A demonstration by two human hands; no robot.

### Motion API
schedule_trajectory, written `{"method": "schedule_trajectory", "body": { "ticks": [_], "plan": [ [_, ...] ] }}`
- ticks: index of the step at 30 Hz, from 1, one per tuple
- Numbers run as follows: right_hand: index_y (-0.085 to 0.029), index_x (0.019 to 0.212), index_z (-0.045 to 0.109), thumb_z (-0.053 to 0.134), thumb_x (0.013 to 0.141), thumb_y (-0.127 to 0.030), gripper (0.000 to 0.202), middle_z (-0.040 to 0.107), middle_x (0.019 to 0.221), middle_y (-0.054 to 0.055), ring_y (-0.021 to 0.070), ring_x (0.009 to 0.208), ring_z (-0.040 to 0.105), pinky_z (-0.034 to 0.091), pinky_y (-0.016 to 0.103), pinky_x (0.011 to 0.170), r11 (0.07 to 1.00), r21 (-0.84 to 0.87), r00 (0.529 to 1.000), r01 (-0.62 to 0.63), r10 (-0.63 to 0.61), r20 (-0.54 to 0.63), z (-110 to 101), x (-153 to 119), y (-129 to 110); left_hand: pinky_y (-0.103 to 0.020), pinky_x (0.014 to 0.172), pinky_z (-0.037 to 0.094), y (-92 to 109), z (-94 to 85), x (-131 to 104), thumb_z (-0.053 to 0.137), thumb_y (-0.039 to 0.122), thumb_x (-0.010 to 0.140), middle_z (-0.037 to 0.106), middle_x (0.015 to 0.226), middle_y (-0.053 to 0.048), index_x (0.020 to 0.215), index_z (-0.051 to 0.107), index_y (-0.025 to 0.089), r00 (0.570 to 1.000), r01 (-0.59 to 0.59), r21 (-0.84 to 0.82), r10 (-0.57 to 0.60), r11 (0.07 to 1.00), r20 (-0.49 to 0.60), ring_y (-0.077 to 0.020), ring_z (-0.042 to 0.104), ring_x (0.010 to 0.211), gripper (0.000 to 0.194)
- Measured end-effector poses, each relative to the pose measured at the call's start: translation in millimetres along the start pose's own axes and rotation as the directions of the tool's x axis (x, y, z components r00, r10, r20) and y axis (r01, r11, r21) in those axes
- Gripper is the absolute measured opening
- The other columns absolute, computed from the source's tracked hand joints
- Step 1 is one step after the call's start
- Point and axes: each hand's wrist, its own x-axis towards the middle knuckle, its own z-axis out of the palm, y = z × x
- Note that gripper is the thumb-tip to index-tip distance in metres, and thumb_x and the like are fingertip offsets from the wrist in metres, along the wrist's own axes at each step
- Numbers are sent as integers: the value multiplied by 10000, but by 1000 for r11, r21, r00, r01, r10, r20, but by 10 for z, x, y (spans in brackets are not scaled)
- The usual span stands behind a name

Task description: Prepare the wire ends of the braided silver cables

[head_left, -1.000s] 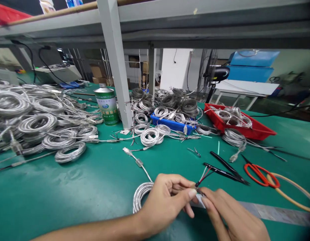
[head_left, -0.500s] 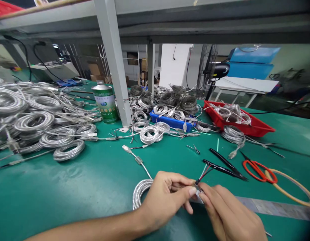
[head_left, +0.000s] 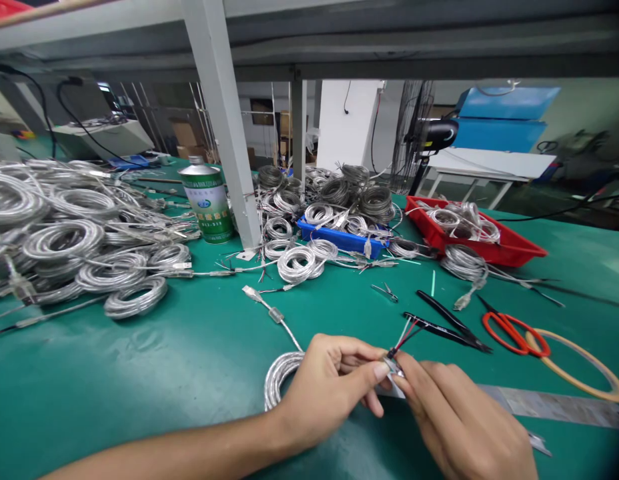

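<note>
My left hand (head_left: 334, 393) pinches the stripped end of a USB cable between thumb and fingers. Red, white and black wires (head_left: 404, 337) stick out of that end, pointing away from me. Against the same spot, the closed fingertips of my right hand (head_left: 454, 413) grip a small shiny silver piece (head_left: 395, 368) at the cable end, possibly foil shielding. The cable's silver coil (head_left: 279, 380) lies beside my left wrist, partly behind it. Its USB plug (head_left: 250, 293) rests on the green table. A metallic end (head_left: 539, 443) shows beside my right hand; the rest is hidden.
Black cutters (head_left: 447, 327), orange-handled scissors (head_left: 514, 333), a tape roll (head_left: 582, 363) and a steel ruler (head_left: 564, 407) lie to the right. Coiled cables (head_left: 64, 240) pile up at left. A green can (head_left: 207, 203), blue tray (head_left: 339, 240) and red tray (head_left: 514, 253) stand behind, near a grey post (head_left: 224, 120).
Both hands stay closed at the cable end, with small finger shifts. The wires have moved slightly, and more of the metallic end beside my right hand shows. The view has shifted a little.
</note>
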Motion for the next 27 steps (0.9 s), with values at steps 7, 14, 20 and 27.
{"method": "schedule_trajectory", "body": {
  "ticks": [7, 14, 20, 27],
  "plan": [
    [-67, 952, 624, 458, 872, -182, 217, 629, 749, 94, 166, 655, 546, 377, 267, 574, 974, 193, 993, -116, 114, 22, 32, -37, 15, -148, 434, 446, -10, -4, -2, 671, 226, 714, 659, 616, -43, 857, 692, 95, 1000, 0, -18, 0, 1000, -21, -56, 571, 419, 195],
    [-84, 842, 641, 415, 882, -185, 250, 639, 640, 67, 156, 575, 573, 391, 256, 512, 981, 164, 995, -100, 96, 32, -42, 59, 3, -142, 427, 433, 12, 3, -4, 663, 240, 727, 644, 617, -41, 903, 696, 112, 1000, 1, -3, -1, 1000, -2, -50, 560, 418, 220],
    [-84, 809, 644, 358, 902, -187, 318, 654, 608, 72, 167, 571, 607, 390, 259, 498, 993, 92, 997, -80, 79, 14, -54, 107, -32, -139, 421, 425, 9, -16, -17, 649, 245, 742, 641, 624, -38, 925, 697, 138, 1000, -7, -10, 8, 1000, 17, -48, 556, 416, 217],
    [-90, 731, 650, 323, 922, -184, 390, 645, 570, 71, 161, 534, 610, 339, 266, 467, 999, -5, 999, -32, 32, -3, -67, 145, -63, -132, 409, 419, 3, 10, -24, 654, 239, 734, 684, 643, -79, 897, 708, 126, 999, -20, -14, 20, 1000, 29, -52, 549, 423, 206]
  ]
}}
